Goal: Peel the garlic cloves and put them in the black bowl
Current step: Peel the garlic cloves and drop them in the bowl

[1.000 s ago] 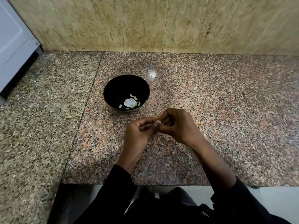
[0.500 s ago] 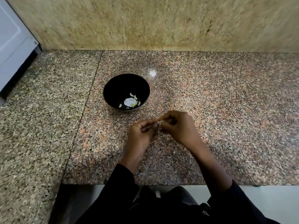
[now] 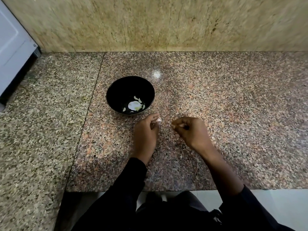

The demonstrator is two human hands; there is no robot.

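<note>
The black bowl (image 3: 116,90) stands on the granite counter with several pale peeled garlic cloves (image 3: 135,105) at its bottom. Just in front of the bowl, to its right, my left hand (image 3: 145,132) pinches a small whitish garlic clove (image 3: 158,120) at its fingertips. My right hand (image 3: 191,130) hovers a short way to the right with curled fingers; a pale scrap, perhaps peel, shows at its fingertips, too small to be sure. The two hands are apart.
The speckled granite counter (image 3: 233,114) runs to a stone wall behind and a front edge near my body. A white appliance (image 3: 11,52) stands at the far left. A seam crosses the counter left of the bowl.
The hands were joined over the clove; now they have pulled apart. My left hand keeps the clove and has moved toward the bowl, my right has drifted right.
</note>
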